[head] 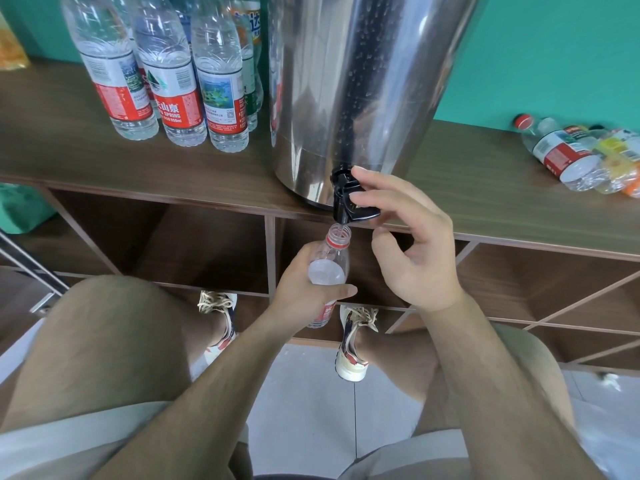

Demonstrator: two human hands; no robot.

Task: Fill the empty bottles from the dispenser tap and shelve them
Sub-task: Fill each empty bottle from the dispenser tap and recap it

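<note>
1. Several upright bottles (180, 81), apparently full, crowd the left end of the desk (69, 157). They look like the finished share of the job, standing on top and not in the open shelf compartments (173, 244) below.
2. Left hand (301, 289), with its fingers (341, 291) wrapped round the body, holds an uncapped bottle (330, 261) with its mouth just under the spout. Water shows inside, but the level is hard to read from above.
3. Steel dispenser (346, 81) stands mid-desk, its black tap (346, 202) hanging over the front edge.
4. Right hand (412, 244) pinches the tap lever between forefinger and thumb, with the other fingers loosely curled below. Filling seems to be under way.
5. A small pile of crumpled empty bottles (568, 154) lies on its side at the right end, well apart from the tap and waiting to be filled. One of them has a red cap.
</note>
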